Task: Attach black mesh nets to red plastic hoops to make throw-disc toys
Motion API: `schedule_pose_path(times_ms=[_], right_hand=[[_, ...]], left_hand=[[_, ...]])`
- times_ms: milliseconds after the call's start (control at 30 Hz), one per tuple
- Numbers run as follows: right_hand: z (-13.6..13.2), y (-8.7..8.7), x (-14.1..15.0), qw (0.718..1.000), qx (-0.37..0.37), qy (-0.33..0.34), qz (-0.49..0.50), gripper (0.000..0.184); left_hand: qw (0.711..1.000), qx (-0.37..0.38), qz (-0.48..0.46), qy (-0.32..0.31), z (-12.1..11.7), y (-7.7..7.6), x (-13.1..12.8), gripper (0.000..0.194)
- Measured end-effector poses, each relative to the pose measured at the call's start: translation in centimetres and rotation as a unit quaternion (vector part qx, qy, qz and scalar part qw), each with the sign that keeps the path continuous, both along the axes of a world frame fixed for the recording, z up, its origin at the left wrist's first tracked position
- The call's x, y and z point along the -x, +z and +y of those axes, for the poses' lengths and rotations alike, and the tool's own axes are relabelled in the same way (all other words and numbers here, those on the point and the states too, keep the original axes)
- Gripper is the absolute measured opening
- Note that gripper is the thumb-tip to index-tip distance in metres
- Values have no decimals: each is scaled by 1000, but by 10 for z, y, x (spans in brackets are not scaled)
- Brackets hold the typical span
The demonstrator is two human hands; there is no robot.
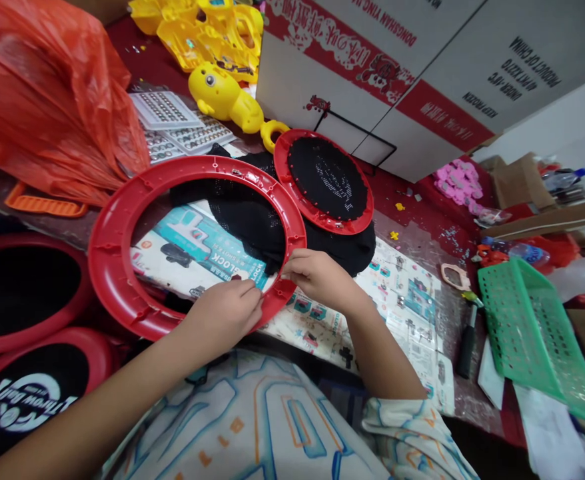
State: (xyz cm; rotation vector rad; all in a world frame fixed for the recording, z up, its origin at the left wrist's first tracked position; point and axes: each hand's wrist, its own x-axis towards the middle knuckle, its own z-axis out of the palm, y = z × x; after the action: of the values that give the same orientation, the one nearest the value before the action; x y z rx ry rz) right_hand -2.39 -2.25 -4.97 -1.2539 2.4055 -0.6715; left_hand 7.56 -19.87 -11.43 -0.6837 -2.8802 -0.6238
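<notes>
A large red plastic ring [115,287] with small posts and tabs around its face lies tilted in front of me, over a printed cardboard sheet and black mesh fabric [245,220]. My left hand [227,308] rests across the ring's near edge, fingers pinched together near the inner rim; what they hold is hidden, though a bit of dark red shows at the fingertips. On the right side of the ring, my right hand [322,279] has its fingers closed on the rim. Behind it lies a second red ring [282,160] with a black mesh disc fitted in it.
Finished-looking red-and-black discs [32,393] are stacked at the lower left. A red plastic bag [52,100], trays of small metal parts [167,110] and yellow toy pieces [222,93] stand behind. White cartons [322,73] block the back. A green basket [517,327] and dark-handled tool [466,347] lie right.
</notes>
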Motion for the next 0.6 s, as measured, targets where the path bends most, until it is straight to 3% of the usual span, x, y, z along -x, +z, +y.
schedule_pose_path(times_ms=[333,600], right_hand=[[2,-11,-5,995,-64,-12,72,14],[0,-11,-12,987,-115,-53,94,17]], left_hand=[[999,-1,-39,-5,-3,1,1,24],[996,6,-55,70,9,22,2,27]])
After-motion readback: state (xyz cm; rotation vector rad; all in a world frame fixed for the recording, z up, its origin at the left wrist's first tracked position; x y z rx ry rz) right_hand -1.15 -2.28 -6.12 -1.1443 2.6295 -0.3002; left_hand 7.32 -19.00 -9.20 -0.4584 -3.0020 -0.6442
